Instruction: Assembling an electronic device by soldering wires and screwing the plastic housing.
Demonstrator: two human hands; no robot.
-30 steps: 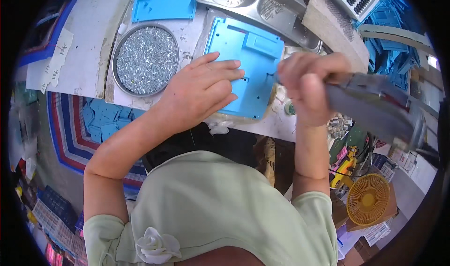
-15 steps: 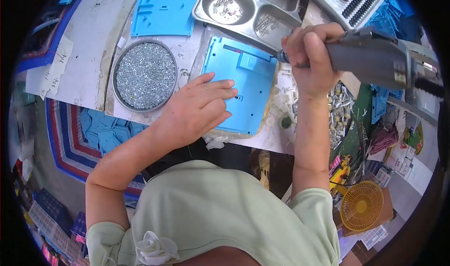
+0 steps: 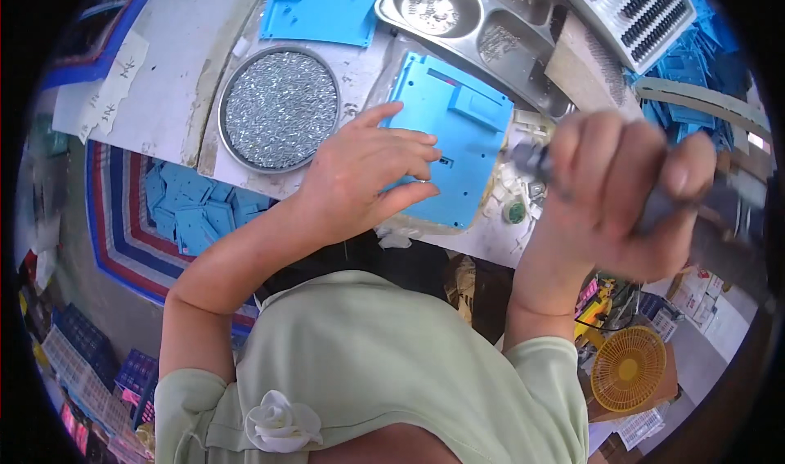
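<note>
A flat blue plastic panel (image 3: 470,149) with small holes and a raised rectangular block lies on the worktable. Across its left part rests my left hand (image 3: 364,170), fingers spread and nothing gripped. My right hand (image 3: 613,190) is in the air to the right of the panel, smeared by motion, its fingers wrapped round a dark power screwdriver (image 3: 724,235). The tool's tip end (image 3: 533,160) points left toward the panel's right edge, apart from it. A round metal dish (image 3: 274,170) heaped with small silver screws stands left of the panel.
Behind the panel sits a steel compartment tray (image 3: 481,14) with small metal parts. Another blue panel (image 3: 319,10) lies at the back. A white rack (image 3: 601,22) holds rows of black pieces. Blue parts fill a striped bag (image 3: 123,219) at left; a yellow fan (image 3: 628,370) stands lower right.
My right hand and the screwdriver have swung right and toward me, away from the panel's far right corner. My left hand stays on the panel. The whole view has shifted slightly.
</note>
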